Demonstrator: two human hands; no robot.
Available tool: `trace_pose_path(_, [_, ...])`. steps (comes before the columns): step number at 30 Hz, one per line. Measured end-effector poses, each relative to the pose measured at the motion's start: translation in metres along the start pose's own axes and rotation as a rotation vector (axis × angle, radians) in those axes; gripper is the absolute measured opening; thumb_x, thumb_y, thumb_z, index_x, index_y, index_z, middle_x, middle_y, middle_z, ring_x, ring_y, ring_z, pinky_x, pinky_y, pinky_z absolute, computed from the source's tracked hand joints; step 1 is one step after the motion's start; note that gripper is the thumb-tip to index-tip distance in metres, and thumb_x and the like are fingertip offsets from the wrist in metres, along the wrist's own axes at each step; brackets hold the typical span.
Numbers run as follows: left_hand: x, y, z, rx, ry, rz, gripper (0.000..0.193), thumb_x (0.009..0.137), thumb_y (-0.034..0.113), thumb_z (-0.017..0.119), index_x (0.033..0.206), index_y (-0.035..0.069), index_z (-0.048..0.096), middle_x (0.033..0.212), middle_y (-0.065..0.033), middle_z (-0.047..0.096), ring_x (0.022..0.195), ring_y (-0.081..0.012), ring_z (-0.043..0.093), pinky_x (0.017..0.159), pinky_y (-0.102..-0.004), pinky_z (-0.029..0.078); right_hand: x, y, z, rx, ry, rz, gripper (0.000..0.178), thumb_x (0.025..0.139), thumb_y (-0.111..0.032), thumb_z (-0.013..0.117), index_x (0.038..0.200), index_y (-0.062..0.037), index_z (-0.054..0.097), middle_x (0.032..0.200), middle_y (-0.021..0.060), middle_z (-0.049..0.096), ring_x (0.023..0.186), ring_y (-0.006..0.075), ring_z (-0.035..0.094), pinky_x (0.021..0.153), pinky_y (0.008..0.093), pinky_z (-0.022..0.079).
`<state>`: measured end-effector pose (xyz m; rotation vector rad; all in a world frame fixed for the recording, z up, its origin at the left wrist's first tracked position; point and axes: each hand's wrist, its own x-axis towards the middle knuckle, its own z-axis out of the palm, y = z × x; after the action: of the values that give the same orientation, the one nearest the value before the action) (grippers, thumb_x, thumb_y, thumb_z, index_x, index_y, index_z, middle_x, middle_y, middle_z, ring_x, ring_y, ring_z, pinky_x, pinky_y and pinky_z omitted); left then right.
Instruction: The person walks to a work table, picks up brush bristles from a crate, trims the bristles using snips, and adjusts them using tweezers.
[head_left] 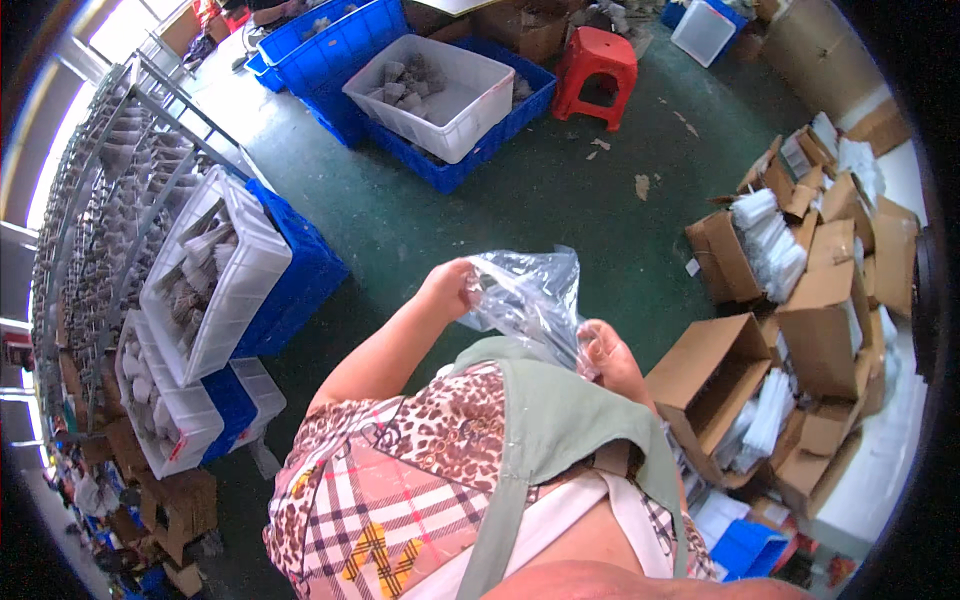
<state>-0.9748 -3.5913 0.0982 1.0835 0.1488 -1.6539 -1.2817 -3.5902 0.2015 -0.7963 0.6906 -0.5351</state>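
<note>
A clear plastic bag is stretched between my two hands, in front of my chest. My left hand pinches the bag at its upper left edge. On the other side, my right hand has its fingers closed on the bag's lower right edge. The film is crumpled and shiny, and I cannot make out whether anything lies inside it. A green-grey apron hangs just below the bag.
Open cardboard boxes with white bundles stand along the right. White crates and blue crates are stacked at the left by a metal rack. A red stool stands ahead, beside a white bin on blue ones.
</note>
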Motion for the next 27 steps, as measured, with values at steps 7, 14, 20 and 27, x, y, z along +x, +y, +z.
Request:
trace_pose_path(7, [0.182, 0.009, 0.204, 0.531, -0.086, -0.013, 0.014, 0.08, 0.025, 0.058, 0.076, 0.011, 0.057, 0.058, 0.0009, 0.043, 0.046, -0.0126, 0.039, 0.04, -0.0299, 0.028, 0.073, -0.155, -0.144, -0.727, 0.017, -0.25, 0.047, 0.09, -0.013, 0.061, 0.134, -0.0068, 0.047, 0.072, -0.0012, 0.044, 0.062, 0.0074, 0.041, 0.057, 0.0223, 0.035])
trace_pose_path(14, [0.274, 0.001, 0.396, 1.632, -0.431, 0.394, 0.046, 0.078, 0.026, 0.065, 0.119, 0.009, 0.054, 0.086, -0.0152, 0.065, 0.082, -0.0311, 0.065, 0.072, -0.0401, 0.05, 0.115, -0.203, -0.297, -1.112, 0.824, -0.031, 0.051, 0.084, -0.016, 0.063, 0.133, -0.0082, 0.05, 0.1, 0.0173, 0.065, 0.067, 0.0216, 0.058, 0.065, 0.0332, 0.049])
trace_pose_path(20, [0.356, 0.058, 0.506, 1.437, -1.318, 0.392, 0.027, 0.08, 0.003, 0.062, 0.105, 0.014, 0.064, 0.084, -0.0102, 0.058, 0.086, -0.0259, 0.059, 0.073, -0.0359, 0.047, 0.199, -0.232, -0.473, -0.625, 0.858, -0.272, 0.058, 0.085, -0.013, 0.063, 0.137, 0.0017, 0.04, 0.103, 0.0135, 0.064, 0.086, 0.0141, 0.062, 0.065, 0.0283, 0.053])
trace_pose_path(27, [0.536, 0.127, 0.604, 2.083, -0.393, 0.398, 0.052, 0.081, 0.021, 0.064, 0.131, 0.019, 0.05, 0.102, -0.0261, 0.06, 0.092, -0.0404, 0.061, 0.079, -0.0461, 0.05, 0.396, -0.456, -0.519, -0.789, 0.537, 0.055, 0.056, 0.086, -0.017, 0.06, 0.135, 0.0029, 0.04, 0.073, 0.0119, 0.063, 0.046, 0.0154, 0.058, 0.045, 0.0323, 0.048])
